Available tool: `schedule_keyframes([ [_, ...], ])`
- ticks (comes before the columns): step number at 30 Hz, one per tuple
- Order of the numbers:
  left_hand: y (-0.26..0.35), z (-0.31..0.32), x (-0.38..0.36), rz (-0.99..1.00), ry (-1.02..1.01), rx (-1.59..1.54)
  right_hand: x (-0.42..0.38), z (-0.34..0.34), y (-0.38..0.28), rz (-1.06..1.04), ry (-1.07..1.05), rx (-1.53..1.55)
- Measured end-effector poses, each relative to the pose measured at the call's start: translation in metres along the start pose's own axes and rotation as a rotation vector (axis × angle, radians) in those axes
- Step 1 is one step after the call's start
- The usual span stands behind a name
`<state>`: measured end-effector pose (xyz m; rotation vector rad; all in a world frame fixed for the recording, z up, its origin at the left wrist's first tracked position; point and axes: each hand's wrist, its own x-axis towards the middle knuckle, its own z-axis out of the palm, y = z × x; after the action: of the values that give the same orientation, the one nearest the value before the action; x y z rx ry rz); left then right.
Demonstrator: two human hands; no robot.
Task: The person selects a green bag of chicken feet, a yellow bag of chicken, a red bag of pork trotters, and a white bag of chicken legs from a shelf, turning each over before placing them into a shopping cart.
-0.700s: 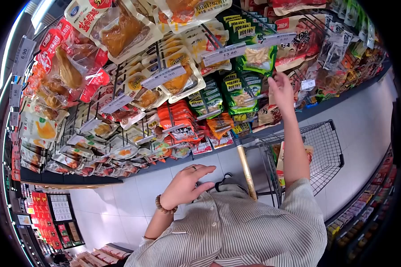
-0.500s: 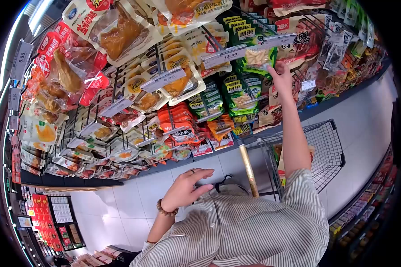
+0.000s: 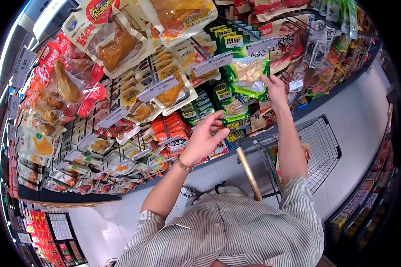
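My right hand grips the right edge of a green snack bag, with the thumb on its front. Pale food pieces show through the bag's clear window. The bag is in front of a row of similar green bags, and its top overlaps a price tag. My left hand, with a bead bracelet at the wrist, reaches up with its fingers apart and holds nothing. Behind its fingertips hang more green bags, and to its left are orange-red packets.
Packaged meats hang on hooks across the rack, with price tags jutting out in front. A wire shopping cart with a pale handle bar stands at my right. Tiled floor lies below; another shelf curves along the right.
My left hand has risen from near my waist towards the rack. The green snack bag in my right hand has come nearer and shows more of its front.
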<state>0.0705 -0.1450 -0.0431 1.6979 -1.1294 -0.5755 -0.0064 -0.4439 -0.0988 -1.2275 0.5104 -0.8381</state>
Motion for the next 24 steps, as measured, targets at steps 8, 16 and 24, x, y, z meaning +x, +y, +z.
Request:
schedule_keyframes([
  [8, -0.014, 0.020, 0.030, 0.002, 0.144, -0.073, -0.069, -0.014, -0.026, 0.106, -0.042, 0.174],
  [16, -0.011, 0.037, 0.024, -0.010, 0.063, -0.466, -0.131, -0.011, -0.029, 0.211, -0.006, 0.235],
  [24, -0.024, 0.040, -0.033, -0.245, 0.018, -0.643, -0.200, 0.018, 0.010, 0.316, -0.031, 0.219],
])
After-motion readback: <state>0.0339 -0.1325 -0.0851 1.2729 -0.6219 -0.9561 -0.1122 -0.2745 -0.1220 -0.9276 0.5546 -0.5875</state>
